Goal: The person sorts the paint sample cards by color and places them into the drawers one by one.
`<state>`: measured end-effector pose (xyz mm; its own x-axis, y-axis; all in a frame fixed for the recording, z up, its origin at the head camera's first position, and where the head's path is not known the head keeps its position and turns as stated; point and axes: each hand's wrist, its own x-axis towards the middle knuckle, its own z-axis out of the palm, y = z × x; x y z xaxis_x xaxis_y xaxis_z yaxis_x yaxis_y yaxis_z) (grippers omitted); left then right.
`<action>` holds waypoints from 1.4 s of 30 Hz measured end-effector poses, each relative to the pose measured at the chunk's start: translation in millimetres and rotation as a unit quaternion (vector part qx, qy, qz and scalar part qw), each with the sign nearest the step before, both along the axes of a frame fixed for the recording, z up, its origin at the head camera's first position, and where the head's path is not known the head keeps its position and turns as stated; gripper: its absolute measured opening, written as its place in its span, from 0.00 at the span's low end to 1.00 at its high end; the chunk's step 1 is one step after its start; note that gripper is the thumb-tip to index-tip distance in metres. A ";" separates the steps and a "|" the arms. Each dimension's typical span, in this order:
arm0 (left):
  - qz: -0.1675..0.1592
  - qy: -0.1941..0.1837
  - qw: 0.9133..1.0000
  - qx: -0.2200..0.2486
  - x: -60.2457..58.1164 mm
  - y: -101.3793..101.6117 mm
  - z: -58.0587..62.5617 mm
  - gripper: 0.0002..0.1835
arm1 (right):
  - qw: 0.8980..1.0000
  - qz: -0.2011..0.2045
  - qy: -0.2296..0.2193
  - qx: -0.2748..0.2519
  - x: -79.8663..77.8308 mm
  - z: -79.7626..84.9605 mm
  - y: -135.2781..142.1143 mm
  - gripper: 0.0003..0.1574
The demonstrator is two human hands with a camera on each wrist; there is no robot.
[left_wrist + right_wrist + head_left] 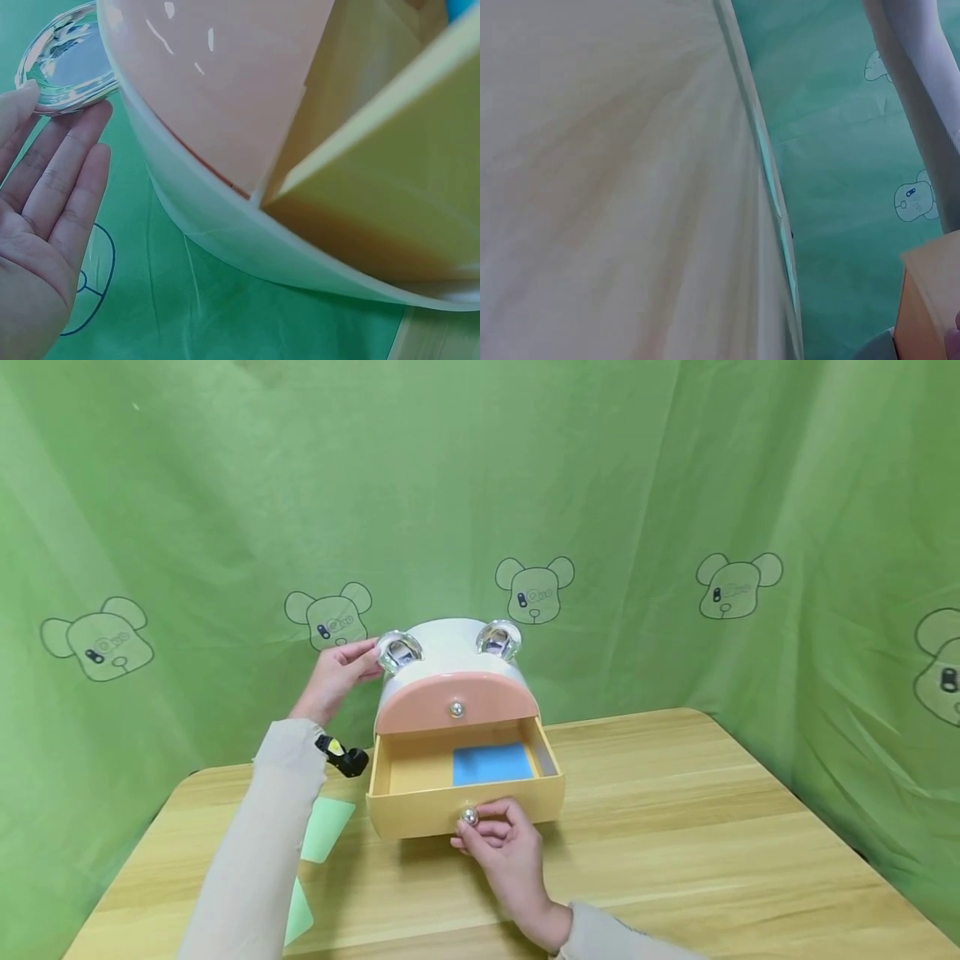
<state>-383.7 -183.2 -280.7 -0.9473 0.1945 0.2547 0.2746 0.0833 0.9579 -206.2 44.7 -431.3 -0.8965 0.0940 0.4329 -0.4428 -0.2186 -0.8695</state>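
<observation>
A small drawer box [450,647] with a white rounded top and silver ears stands on the table, shown in the head view. Its yellow lower drawer [420,814] is pulled out, and a blue sheet [491,763] lies inside. The pink upper drawer [420,703] is closed. My right hand [510,856] pinches the round silver knob [469,816] of the yellow drawer. With thumb and fingers, my left hand [341,672] holds the box's left silver ear [400,652]; the left wrist view shows that ear [71,64] between them. The right wrist view barely catches the right hand.
Two pale green sheets [327,829] lie on the wooden table [712,860] left of the box, partly behind the left sleeve [247,852]. A black device [347,758] is strapped at the left wrist. Green cloth [637,485] with printed bear heads hangs behind and at the sides.
</observation>
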 end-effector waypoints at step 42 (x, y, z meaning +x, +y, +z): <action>0.001 0.003 1.000 -0.013 -0.7 -1.6 -1.1 0.23 | 0.992 -0.004 -0.119 -0.033 -76.6 23.5 -6.1 0.16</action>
